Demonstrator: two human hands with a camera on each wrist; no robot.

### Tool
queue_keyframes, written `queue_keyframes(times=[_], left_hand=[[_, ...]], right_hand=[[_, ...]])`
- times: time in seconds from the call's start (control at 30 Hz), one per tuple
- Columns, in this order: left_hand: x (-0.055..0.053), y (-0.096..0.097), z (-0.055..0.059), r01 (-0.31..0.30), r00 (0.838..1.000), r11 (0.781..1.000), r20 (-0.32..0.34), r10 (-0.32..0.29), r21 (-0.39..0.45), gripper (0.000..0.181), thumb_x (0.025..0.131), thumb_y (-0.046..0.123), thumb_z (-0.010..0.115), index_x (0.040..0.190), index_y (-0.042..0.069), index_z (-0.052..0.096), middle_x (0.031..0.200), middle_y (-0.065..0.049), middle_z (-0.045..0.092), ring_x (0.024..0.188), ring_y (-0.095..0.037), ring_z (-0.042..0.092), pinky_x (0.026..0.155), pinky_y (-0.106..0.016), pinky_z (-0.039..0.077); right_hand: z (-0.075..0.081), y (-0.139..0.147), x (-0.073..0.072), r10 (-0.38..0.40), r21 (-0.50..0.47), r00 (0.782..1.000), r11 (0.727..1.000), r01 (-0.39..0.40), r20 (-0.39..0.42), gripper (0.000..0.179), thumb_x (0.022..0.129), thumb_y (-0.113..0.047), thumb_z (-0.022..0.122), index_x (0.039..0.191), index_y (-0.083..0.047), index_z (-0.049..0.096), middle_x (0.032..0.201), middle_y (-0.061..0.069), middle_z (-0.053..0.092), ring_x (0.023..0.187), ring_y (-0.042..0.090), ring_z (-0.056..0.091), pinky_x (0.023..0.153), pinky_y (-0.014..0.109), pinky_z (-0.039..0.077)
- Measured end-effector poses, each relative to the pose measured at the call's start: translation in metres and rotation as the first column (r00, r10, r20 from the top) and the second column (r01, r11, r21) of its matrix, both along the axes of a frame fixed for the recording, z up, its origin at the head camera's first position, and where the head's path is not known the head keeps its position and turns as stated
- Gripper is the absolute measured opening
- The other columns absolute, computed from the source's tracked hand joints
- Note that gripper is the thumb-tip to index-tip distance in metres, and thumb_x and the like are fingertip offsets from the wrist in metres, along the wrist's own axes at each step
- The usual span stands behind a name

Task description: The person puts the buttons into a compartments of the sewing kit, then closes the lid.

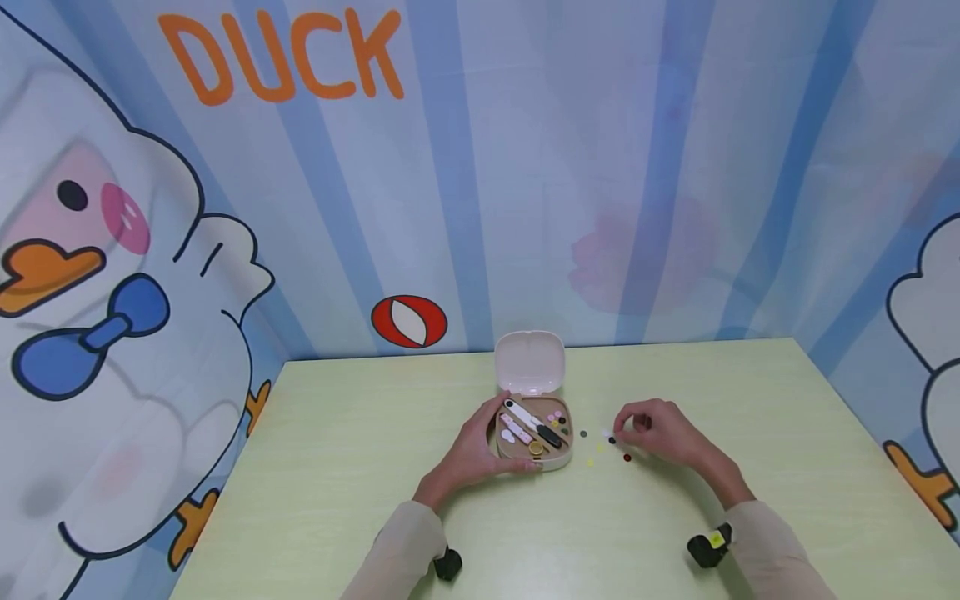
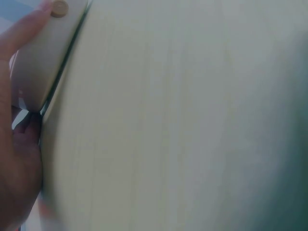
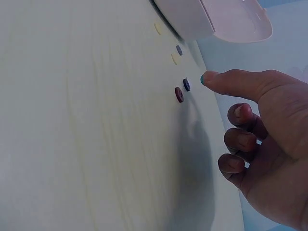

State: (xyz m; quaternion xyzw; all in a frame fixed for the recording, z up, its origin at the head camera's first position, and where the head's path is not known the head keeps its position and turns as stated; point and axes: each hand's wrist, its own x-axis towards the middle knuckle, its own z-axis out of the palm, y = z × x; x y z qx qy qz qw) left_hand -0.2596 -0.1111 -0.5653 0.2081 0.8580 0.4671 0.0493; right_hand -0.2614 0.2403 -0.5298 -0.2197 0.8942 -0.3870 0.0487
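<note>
A small sewing box (image 1: 555,461) with its pale lid (image 1: 529,363) raised stands on the table. My left hand (image 1: 474,446) grips its left side, the thumb along the front wall by a round tan stud (image 2: 59,8). In the box lie a white-and-black slim tool (image 1: 534,423), a pink patterned piece (image 1: 516,429), a gold ring-shaped piece (image 1: 536,448) and several small buttons. To the right, my right hand (image 1: 660,429) pinches a small teal button (image 3: 202,79) at its thumb tip, just above a dark blue button (image 3: 186,84) and a dark red button (image 3: 179,95).
Between box and right hand lie a grey button (image 1: 583,433) and yellow buttons (image 1: 590,462) on the pale wooden table (image 1: 337,467). A blue striped backdrop (image 1: 517,167) with duck drawings rises behind the table's back edge.
</note>
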Motion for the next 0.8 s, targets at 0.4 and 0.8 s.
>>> queue_keyframes(times=[0.4,0.8], left_hand=[[0.000,0.000,0.001,-0.006,1.000,1.000,0.003,0.006,-0.007,0.119,0.071,0.053,0.094,0.165,0.025,0.026,0.165,0.004,0.035,0.151,-0.018,0.032,0.121,-0.049,0.031],[0.001,0.000,0.000,-0.004,1.000,1.000,-0.001,0.004,0.001,0.120,0.071,0.052,0.094,0.165,0.025,0.026,0.165,0.004,0.035,0.150,-0.017,0.032,0.121,-0.048,0.030]], right_hand=[[0.010,-0.019,-0.013,-0.004,-0.033,1.000,0.999,0.003,-0.017,0.005,0.094,-0.018,0.079,0.095,-0.014,0.076,0.064,-0.006,0.046,0.057,0.010,0.041,0.053,0.025,0.035],[0.014,-0.043,-0.022,-0.029,-0.070,0.999,0.997,0.030,0.015,0.004,0.095,-0.019,0.078,0.097,-0.015,0.076,0.068,-0.003,0.049,0.062,0.015,0.046,0.057,0.027,0.037]])
